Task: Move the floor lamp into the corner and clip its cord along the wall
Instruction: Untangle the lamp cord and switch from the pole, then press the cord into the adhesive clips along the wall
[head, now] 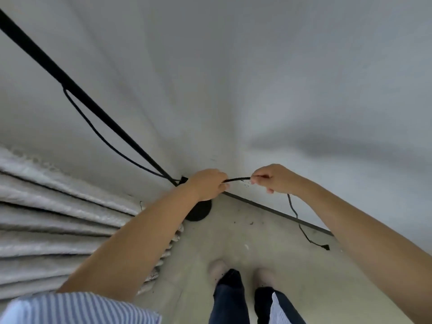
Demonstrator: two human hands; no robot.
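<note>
- The left hand [209, 183] is clenched around the black cord [237, 179]; its grip sits close to the wall [257, 90], low down near the floor [233, 235].
- The right hand [272, 178] pinches the same cord between thumb and fingertips, level with the left grip and just to its right.
- Between the two grips a short length of cord runs nearly straight, bowed slightly upward, in front of the wall; I cannot tell whether it touches the wall.
- Below the right grip the cord hangs loose, snakes down across the dark baseboard [280, 212] and ends in a small black plug [325, 247] lying on the floor, well to the right of that hand.
- The floor lamp pole [81, 94] slants up and away to the left of the left grip; its foot meets the corner just behind the left wrist.
- The lamp's round black base [198, 210] rests on the floor directly under the left grip, partly covered by the forearm.
- A second loop of cord leaves the pole higher up and rejoins it near the left grip.
- Pale pleated curtains [58, 218] hang left of the left arm, down to the floor.
- Near the bottom edge are a striped sleeve [70, 309], dark trousers and pale slippers [218, 268].
</note>
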